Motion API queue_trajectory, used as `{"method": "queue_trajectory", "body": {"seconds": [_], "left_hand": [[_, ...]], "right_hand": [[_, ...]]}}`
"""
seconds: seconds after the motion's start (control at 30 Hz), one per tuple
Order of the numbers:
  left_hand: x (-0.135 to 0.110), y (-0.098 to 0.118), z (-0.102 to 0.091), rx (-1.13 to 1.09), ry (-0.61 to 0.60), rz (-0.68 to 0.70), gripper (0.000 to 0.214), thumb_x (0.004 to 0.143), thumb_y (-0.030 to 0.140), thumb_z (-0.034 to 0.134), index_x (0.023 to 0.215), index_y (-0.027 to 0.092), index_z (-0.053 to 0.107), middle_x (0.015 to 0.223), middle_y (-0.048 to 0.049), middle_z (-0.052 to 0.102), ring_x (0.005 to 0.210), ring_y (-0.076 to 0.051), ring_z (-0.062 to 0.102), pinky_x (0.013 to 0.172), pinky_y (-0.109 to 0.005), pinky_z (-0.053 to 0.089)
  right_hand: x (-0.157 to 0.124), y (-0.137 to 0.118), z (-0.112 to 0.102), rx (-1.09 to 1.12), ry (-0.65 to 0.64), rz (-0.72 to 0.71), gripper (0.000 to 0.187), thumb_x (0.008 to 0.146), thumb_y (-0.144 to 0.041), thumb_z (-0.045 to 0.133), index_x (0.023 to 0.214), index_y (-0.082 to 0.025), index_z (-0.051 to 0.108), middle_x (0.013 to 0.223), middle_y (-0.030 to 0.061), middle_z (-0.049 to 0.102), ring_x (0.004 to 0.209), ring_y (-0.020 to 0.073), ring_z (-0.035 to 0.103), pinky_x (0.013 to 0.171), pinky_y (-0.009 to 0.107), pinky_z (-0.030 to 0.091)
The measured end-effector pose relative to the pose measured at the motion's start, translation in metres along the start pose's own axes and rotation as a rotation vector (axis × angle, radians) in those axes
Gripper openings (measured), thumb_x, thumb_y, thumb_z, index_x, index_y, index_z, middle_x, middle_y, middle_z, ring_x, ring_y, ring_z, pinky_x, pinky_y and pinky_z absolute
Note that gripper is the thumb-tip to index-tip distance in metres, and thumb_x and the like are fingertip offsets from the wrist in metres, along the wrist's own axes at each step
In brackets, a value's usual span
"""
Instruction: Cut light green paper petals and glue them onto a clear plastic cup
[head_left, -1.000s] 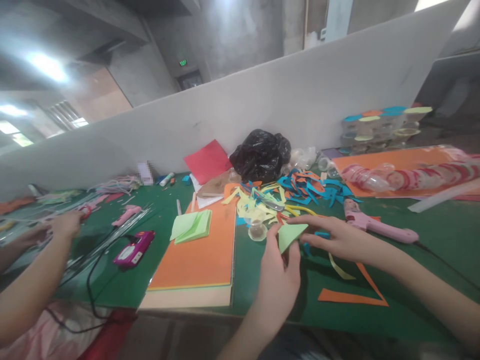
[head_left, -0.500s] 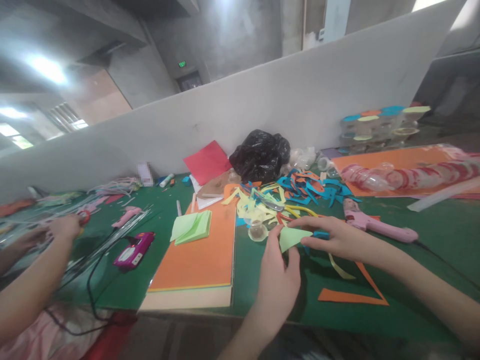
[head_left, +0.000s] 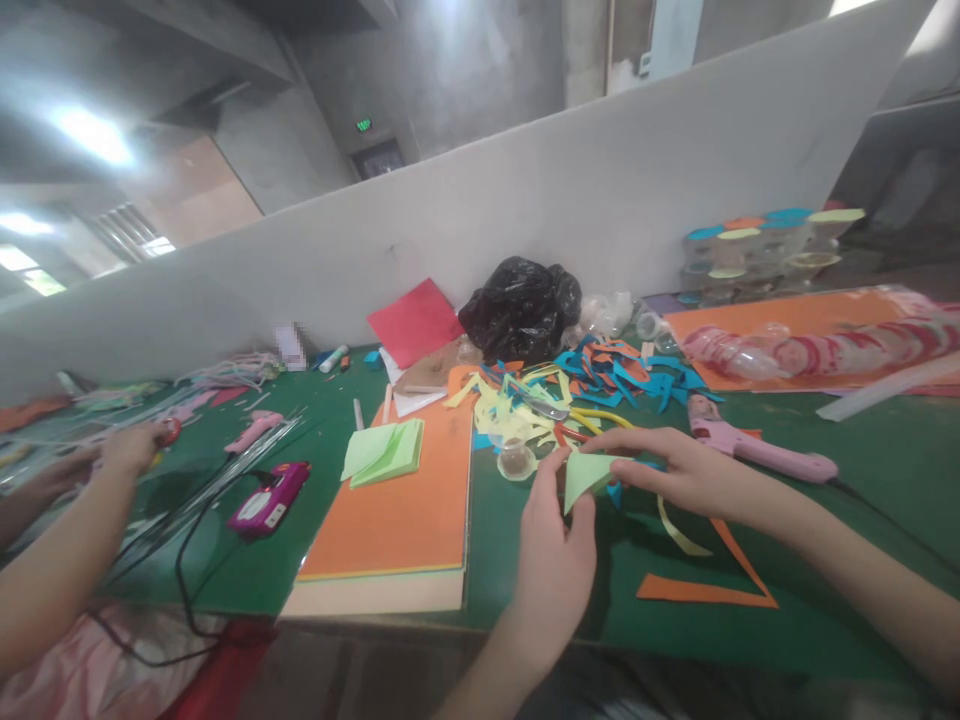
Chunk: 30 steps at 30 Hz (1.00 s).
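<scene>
Between my two hands is a small folded piece of light green paper (head_left: pixel 587 478), held above the green table. My left hand (head_left: pixel 559 540) grips its left side, with fingers behind and thumb at the lower edge. The fingers of my right hand (head_left: pixel 660 468) pinch its right end. Just behind lie red-and-yellow-handled scissors (head_left: pixel 600 420), partly covered by paper scraps (head_left: pixel 525 405). A clear plastic cup (head_left: pixel 516 459) sits left of the paper.
Folded green sheets (head_left: pixel 384 452) rest on an orange paper stack (head_left: pixel 390 530) to the left. A pink glue gun (head_left: pixel 772 452) lies at right, near an orange strip (head_left: pixel 705 592). Behind is a black plastic bag (head_left: pixel 521 310). A co-worker's hands (head_left: pixel 124 455) are at far left.
The green paper has shifted slightly right and its shape looks more bent between my fingers. My right hand has closed in on its right end. The co-worker's hands have moved slightly.
</scene>
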<state>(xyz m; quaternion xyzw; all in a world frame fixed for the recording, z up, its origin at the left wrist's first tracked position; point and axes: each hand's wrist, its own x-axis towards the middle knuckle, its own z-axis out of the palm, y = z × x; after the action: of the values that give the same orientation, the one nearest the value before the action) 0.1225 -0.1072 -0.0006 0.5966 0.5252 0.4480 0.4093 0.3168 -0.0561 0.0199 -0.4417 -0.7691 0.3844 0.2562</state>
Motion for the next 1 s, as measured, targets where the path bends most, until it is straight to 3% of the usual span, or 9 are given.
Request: {"method": "queue_trajectory", "body": {"seconds": [0.17,0.27,0.43,0.57,0.63,0.73,0.8,0.9,1.0], "left_hand": [[-0.002,-0.003,0.002,-0.055,-0.015,0.003,0.047,0.092,0.018,0.051,0.139,0.022,0.049,0.145,-0.0103,0.057,0.137,-0.023,0.052,0.114,-0.039,0.041],[-0.003,-0.006,0.004,-0.040,-0.027,0.040,0.047,0.093,0.023,0.055,0.140,0.021,0.049,0.145,-0.0114,0.056,0.136,-0.024,0.053,0.115,-0.041,0.041],[-0.003,-0.005,0.005,-0.071,-0.053,0.041,0.055,0.091,0.033,0.063,0.142,0.023,0.045,0.148,-0.0113,0.053,0.138,-0.024,0.050,0.113,-0.040,0.042],[0.002,0.000,0.004,-0.187,0.071,-0.019,0.027,0.094,0.041,0.057,0.109,0.019,0.059,0.109,-0.0087,0.071,0.102,-0.021,0.068,0.090,-0.034,0.053],[0.005,0.003,0.003,-0.224,0.123,-0.041,0.024,0.091,0.042,0.061,0.097,0.019,0.060,0.091,-0.0045,0.070,0.085,-0.018,0.067,0.078,-0.029,0.054],[0.008,0.006,0.001,-0.278,0.160,-0.054,0.024,0.087,0.041,0.066,0.092,0.019,0.059,0.083,-0.0014,0.067,0.076,-0.014,0.064,0.070,-0.025,0.052],[0.008,0.006,0.000,-0.302,0.165,-0.045,0.024,0.087,0.041,0.066,0.091,0.019,0.058,0.086,-0.0020,0.067,0.078,-0.014,0.065,0.071,-0.025,0.052],[0.004,0.002,0.000,-0.298,0.171,0.037,0.024,0.093,0.044,0.059,0.096,0.020,0.055,0.106,-0.0070,0.068,0.100,-0.018,0.068,0.086,-0.030,0.054],[-0.001,-0.003,-0.003,-0.264,0.218,0.135,0.025,0.099,0.047,0.051,0.101,0.022,0.049,0.121,-0.0106,0.065,0.111,-0.020,0.068,0.098,-0.036,0.052]], "right_hand": [[0.001,0.003,0.002,0.068,-0.051,0.009,0.045,0.096,-0.060,0.050,0.118,-0.024,0.065,0.095,0.0031,0.072,0.086,0.0199,0.066,0.085,0.032,0.051],[0.003,0.004,0.003,0.129,-0.053,-0.006,0.039,0.097,-0.057,0.050,0.104,-0.022,0.064,0.089,0.0014,0.068,0.082,0.0172,0.063,0.080,0.028,0.050],[0.004,0.002,0.004,0.206,-0.042,-0.017,0.042,0.096,-0.060,0.052,0.101,-0.020,0.062,0.086,0.0020,0.067,0.081,0.0163,0.063,0.080,0.028,0.049],[0.003,0.000,0.003,0.261,-0.089,0.009,0.046,0.094,-0.064,0.052,0.104,-0.020,0.060,0.086,0.0025,0.069,0.080,0.0165,0.064,0.082,0.030,0.050],[0.003,0.000,0.003,0.277,-0.112,0.009,0.045,0.095,-0.063,0.053,0.104,-0.020,0.058,0.088,0.0025,0.071,0.081,0.0167,0.066,0.083,0.031,0.050],[0.002,-0.001,0.003,0.246,-0.137,0.003,0.041,0.095,-0.061,0.053,0.102,-0.021,0.060,0.090,0.0025,0.072,0.087,0.0184,0.067,0.088,0.033,0.050],[0.003,-0.001,0.003,0.211,-0.168,0.001,0.040,0.093,-0.060,0.056,0.099,-0.021,0.063,0.093,0.0021,0.072,0.092,0.0196,0.066,0.090,0.033,0.050],[0.005,0.001,0.004,0.132,-0.180,-0.004,0.042,0.090,-0.062,0.058,0.098,-0.022,0.069,0.098,0.0024,0.073,0.095,0.0211,0.066,0.088,0.032,0.051],[0.011,0.009,0.003,-0.100,-0.002,-0.046,0.048,0.094,-0.064,0.050,0.106,-0.022,0.070,0.106,0.0061,0.071,0.102,0.0243,0.064,0.091,0.036,0.050]]}}
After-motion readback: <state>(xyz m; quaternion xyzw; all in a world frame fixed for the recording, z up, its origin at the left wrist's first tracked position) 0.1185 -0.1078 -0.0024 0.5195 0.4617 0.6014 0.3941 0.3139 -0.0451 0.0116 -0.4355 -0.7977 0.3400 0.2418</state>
